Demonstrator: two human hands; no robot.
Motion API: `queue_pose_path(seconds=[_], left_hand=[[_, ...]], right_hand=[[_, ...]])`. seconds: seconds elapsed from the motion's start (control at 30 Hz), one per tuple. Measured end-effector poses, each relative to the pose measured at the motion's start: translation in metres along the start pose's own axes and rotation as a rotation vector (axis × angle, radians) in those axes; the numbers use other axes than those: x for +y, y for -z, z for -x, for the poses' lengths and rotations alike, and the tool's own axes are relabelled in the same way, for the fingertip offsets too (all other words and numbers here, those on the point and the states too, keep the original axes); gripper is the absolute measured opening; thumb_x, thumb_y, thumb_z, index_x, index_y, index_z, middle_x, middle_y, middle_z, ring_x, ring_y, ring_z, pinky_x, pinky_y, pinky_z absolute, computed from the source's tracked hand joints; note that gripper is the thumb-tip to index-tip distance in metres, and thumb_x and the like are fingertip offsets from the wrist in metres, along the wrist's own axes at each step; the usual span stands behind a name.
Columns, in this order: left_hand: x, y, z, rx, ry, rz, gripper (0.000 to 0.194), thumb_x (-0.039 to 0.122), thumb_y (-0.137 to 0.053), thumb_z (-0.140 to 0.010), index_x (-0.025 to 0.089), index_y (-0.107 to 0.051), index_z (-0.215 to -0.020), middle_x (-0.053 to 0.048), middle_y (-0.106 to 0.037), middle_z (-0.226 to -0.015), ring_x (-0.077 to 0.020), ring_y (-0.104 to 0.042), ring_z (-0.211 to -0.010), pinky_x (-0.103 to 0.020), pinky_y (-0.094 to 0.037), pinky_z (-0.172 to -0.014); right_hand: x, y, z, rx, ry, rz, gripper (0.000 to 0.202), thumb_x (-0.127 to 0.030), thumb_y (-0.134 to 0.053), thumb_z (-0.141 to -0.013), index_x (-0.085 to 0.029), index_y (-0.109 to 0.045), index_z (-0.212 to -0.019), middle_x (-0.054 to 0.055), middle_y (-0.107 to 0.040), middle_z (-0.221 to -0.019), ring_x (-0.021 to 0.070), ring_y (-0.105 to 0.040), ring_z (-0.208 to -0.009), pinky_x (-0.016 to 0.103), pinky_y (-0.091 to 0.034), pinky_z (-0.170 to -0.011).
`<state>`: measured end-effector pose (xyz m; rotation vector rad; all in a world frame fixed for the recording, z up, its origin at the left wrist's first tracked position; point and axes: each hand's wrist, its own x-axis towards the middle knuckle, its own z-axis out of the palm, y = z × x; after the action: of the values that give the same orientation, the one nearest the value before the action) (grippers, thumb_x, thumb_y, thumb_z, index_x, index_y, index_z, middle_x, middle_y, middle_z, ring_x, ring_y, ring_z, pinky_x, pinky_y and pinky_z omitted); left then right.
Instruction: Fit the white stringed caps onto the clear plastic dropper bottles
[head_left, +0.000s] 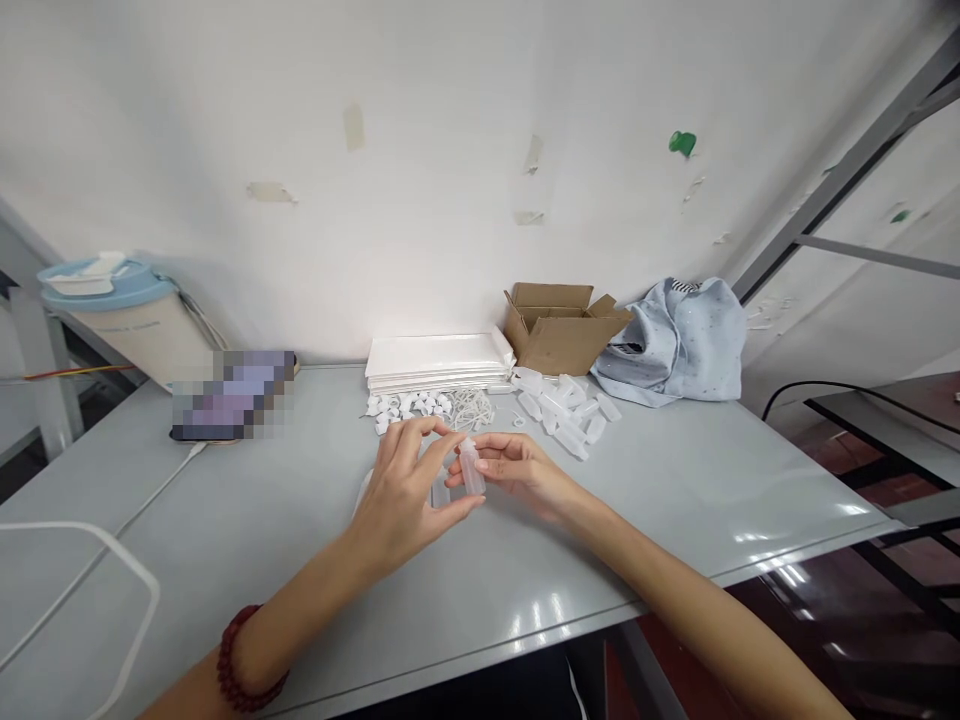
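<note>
A small translucent bottle (472, 470) stands nearly upright between my hands, with a white top. My left hand (405, 485) grips it from top to bottom, fingertips at its top and thumb at its base. The thumb and fingers of my right hand (517, 470) close on its right side. Another translucent bottle (440, 490) lies behind my left hand, partly hidden. Beyond my hands are a pile of small white caps (412, 404), a heap of thin white loops (472, 408) and a pile of translucent bottles (562, 408).
White flat packs (435, 360) are stacked by the wall beside an open cardboard box (562, 335). Light blue cloth (675, 345) lies right of it. A phone (236, 395) with a white cable and a blue-lidded container (139, 320) occupy the left side of the grey table (540, 590).
</note>
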<state>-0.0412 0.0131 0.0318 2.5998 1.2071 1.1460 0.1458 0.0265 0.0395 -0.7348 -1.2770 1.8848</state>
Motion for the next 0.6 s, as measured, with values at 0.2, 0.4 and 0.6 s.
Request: queue_pose_path(seconds=[0.2, 0.4, 0.6], left_hand=[[-0.002, -0.003, 0.001, -0.071, 0.005, -0.054, 0.035, 0.029, -0.067, -0.076, 0.02, -0.055, -0.108, -0.01, -0.05, -0.11, -0.0286, -0.045, -0.102, -0.046, -0.042, -0.086], [-0.008, -0.009, 0.001, -0.169, 0.035, -0.081, 0.038, 0.028, -0.071, -0.071, 0.02, -0.057, -0.105, -0.01, -0.051, -0.109, -0.0295, -0.044, -0.102, -0.046, -0.042, -0.084], [-0.011, -0.014, 0.0, -0.234, 0.054, -0.091, 0.038, 0.029, -0.071, -0.069, 0.018, -0.06, -0.103, -0.01, -0.053, -0.108, -0.0297, -0.045, -0.102, -0.047, -0.041, -0.085]], right_hand=[[-0.002, 0.005, -0.002, 0.059, 0.002, 0.354, 0.021, -0.034, -0.066, -0.078, -0.017, -0.068, -0.09, 0.001, -0.066, -0.076, 0.013, -0.06, -0.067, 0.027, -0.046, -0.066], [0.006, 0.009, -0.003, 0.171, 0.085, 0.828, 0.019, -0.03, -0.059, -0.082, -0.017, -0.066, -0.094, 0.0, -0.062, -0.071, 0.0127, -0.053, -0.06, 0.026, -0.042, -0.059], [0.01, 0.009, -0.004, 0.138, 0.118, 1.002, 0.018, -0.027, -0.054, -0.084, -0.017, -0.065, -0.095, 0.002, -0.064, -0.077, 0.0139, -0.054, -0.062, 0.027, -0.041, -0.059]])
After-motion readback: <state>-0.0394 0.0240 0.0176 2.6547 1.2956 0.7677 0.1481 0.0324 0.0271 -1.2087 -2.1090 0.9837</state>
